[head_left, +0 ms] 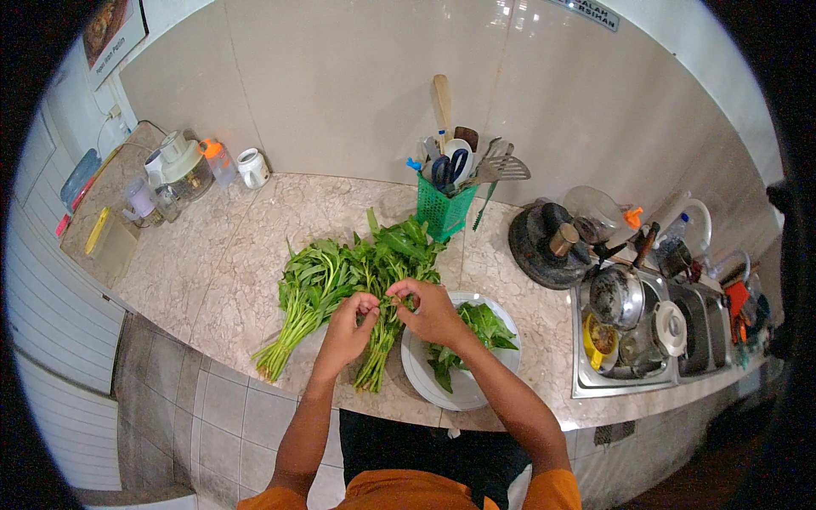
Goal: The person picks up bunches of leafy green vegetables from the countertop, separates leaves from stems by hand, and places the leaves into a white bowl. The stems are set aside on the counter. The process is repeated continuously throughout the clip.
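Observation:
Two bunches of leafy greens with long pale stems lie side by side on the marbled counter, a left bunch (297, 293) and a right bunch (399, 246). Above the right bunch, my left hand (349, 327) and my right hand (427, 313) are close together, fingertips pinched on a piece of the greens. The small piece between them is partly hidden by the fingers. Beneath my right forearm is a white plate (416, 365), with loose green leaves (489, 326) on it.
A green basket (444, 210) of utensils stands behind the greens. A dark stone mortar (544, 255) sits to the right, before a metal sink (586, 387) holding a kettle (617, 296) and dishes. At far left are a food chopper (185, 170), a white mug (252, 168) and containers.

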The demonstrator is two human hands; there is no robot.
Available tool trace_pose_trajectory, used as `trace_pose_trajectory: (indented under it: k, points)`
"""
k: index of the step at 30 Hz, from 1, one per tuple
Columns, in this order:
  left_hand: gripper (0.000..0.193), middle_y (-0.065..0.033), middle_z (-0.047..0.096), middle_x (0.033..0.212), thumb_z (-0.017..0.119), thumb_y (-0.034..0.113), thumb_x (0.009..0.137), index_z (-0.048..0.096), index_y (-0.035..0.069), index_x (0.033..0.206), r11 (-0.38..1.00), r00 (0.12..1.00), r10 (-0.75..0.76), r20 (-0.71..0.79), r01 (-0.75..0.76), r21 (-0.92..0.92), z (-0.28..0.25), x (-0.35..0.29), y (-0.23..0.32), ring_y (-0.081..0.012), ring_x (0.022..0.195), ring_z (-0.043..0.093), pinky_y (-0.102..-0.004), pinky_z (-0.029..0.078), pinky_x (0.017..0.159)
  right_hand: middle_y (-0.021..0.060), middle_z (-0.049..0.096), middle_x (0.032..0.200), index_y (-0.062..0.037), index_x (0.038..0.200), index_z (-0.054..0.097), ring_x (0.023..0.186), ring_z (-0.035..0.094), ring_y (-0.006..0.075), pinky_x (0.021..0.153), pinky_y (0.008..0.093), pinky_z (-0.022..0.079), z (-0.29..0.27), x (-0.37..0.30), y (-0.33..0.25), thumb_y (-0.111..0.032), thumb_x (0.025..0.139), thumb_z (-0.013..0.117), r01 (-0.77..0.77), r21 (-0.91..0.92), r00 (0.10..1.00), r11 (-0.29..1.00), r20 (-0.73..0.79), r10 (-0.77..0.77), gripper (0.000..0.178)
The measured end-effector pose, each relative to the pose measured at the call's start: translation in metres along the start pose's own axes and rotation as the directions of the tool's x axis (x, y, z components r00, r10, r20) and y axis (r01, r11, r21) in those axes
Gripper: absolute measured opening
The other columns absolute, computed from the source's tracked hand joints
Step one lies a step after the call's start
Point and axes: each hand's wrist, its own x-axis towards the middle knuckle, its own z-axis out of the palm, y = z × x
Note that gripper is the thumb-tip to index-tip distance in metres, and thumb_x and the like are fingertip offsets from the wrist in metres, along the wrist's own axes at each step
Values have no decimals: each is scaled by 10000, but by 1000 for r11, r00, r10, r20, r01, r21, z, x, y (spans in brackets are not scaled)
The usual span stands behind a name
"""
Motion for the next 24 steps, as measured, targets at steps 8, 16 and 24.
trace_pose_trajectory:
  k: [8,16,24]
  points:
    - [262,-74,673,935,785,86,883,664,22,1106,990,993,98,60,-103,99,-2,0,9,-200,863,635,-338,516,785,24,762,980,-82,1125,685,672,551,95,630,276,470,1,4,-4,-111,848,796,-73,189,997,979,2,74,301]
    - [260,-137,613,865,819,156,852,651,-2,973,983,994,66,93,-80,164,-3,3,20,-313,850,595,-411,483,774,-3,748,951,-89,1149,670,692,515,70,643,255,441,-2,5,-5,-115,848,816,-92,280,996,956,43,83,336]
    - [215,-135,626,892,773,150,897,673,-4,1009,974,993,71,95,-90,209,-2,1,22,-303,879,606,-404,489,786,4,751,1014,-81,1205,656,760,555,38,684,218,415,-5,7,-1,-93,933,739,-180,344,984,922,59,170,284]
